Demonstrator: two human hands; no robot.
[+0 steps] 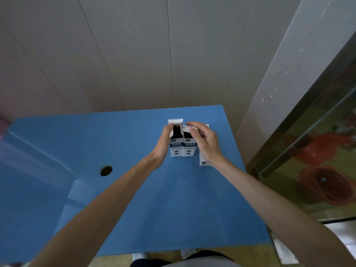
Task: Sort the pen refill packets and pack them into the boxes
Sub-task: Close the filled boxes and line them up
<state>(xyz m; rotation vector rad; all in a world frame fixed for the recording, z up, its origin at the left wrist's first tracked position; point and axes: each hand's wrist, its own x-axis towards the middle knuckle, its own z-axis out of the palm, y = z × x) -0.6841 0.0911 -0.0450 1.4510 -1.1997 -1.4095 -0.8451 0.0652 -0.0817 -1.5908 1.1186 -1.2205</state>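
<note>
Three small white and dark boxes stand close together on the blue desk (134,199), near its far right side. The left box (176,145) has its top flap standing up, and it looks dark inside. The left hand (163,143) is on this box's left side, with its fingers (168,128) up by the open top. They look like they are holding the box's edge, but the grip is partly hidden.

The middle box (188,149) touches the left one. The right hand (206,141) is over its top, fingers (194,125) bent down on the flap, which has small print on it. It is hard to tell if the flap is pinched or just pressed.

The third box (203,160) is mostly hidden behind the right hand and wrist; only its bottom end with a small code shows.

The writing on the boxes is too blurry to read. The refill packets cannot be seen; anything inside the boxes is hidden.

A round hole (106,170) is in the desk at the left. The picture is blurry at its left edge.
</note>
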